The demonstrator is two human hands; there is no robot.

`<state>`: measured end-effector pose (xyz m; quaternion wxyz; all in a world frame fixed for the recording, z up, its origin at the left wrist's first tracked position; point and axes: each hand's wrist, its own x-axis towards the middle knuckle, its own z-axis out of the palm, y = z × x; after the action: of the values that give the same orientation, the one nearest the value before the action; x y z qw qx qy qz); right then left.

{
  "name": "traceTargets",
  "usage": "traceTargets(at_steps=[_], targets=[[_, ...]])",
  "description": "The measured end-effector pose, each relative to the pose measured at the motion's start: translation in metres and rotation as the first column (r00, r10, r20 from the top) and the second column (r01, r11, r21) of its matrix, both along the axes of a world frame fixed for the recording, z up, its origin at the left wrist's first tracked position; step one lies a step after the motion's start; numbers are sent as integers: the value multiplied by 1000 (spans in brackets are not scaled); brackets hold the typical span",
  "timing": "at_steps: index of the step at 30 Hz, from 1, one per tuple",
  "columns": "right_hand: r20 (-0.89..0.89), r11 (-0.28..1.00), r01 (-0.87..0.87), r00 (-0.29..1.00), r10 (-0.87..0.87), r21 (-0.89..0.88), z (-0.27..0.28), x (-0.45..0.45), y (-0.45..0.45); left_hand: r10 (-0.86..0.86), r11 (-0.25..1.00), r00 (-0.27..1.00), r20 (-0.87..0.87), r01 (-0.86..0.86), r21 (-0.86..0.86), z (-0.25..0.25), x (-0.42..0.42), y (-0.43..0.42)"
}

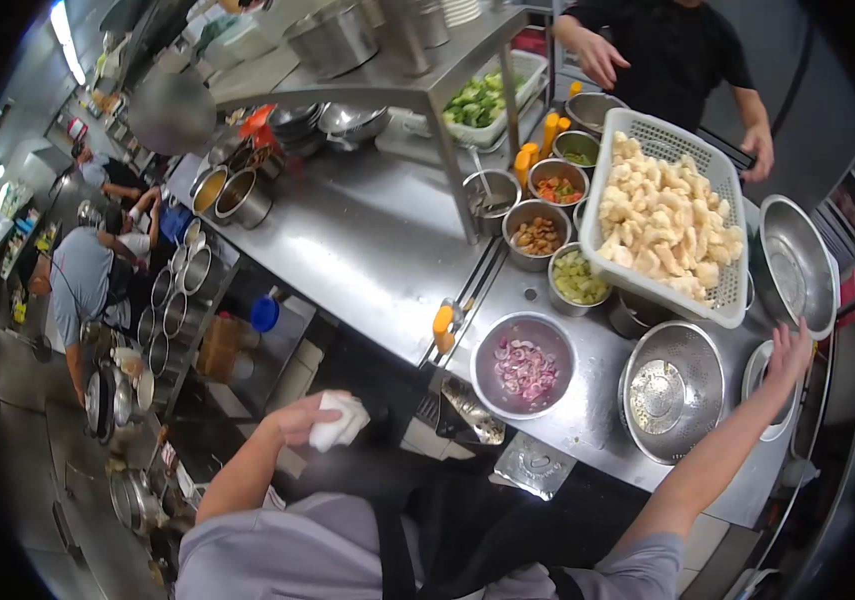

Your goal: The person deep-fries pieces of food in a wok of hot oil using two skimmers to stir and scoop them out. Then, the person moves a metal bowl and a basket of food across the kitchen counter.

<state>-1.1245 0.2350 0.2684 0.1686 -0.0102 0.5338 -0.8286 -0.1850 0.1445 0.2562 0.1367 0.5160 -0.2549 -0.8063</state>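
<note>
My left hand is closed around a folded white cloth, held in front of my body. Out to the right, my right hand has its fingers stretched out, with nothing seen in it. It is at the lower rim of a tilted steel bowl; whether it touches the rim I cannot tell. A perforated steel colander stands just left of that forearm. Left of the colander, a steel bowl has cut red onion in it.
A white basket of cauliflower florets rests across containers at the back. Small pots of celery, mushrooms and chopped peppers stand beside it. Another person stands across the counter. A raised steel shelf overhangs the left counter.
</note>
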Motion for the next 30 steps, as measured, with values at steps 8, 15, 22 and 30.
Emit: traceTargets(at_steps=[8,15,22,30], targets=[[-548,982,-119,816,182,150,146,292,66,-48,970,993,-108,20,-242,29,8,-106],[27,828,-270,955,296,491,69,572,46,-405,833,858,-316,204,-514,42,10,-265],[351,439,-550,818,456,711,-72,918,44,-789,614,472,-394,627,-479,91,-72,-297],[-41,91,191,593,-804,977,-113,1202,70,-968,-31,-140,-210,892,-451,76,-113,-186]])
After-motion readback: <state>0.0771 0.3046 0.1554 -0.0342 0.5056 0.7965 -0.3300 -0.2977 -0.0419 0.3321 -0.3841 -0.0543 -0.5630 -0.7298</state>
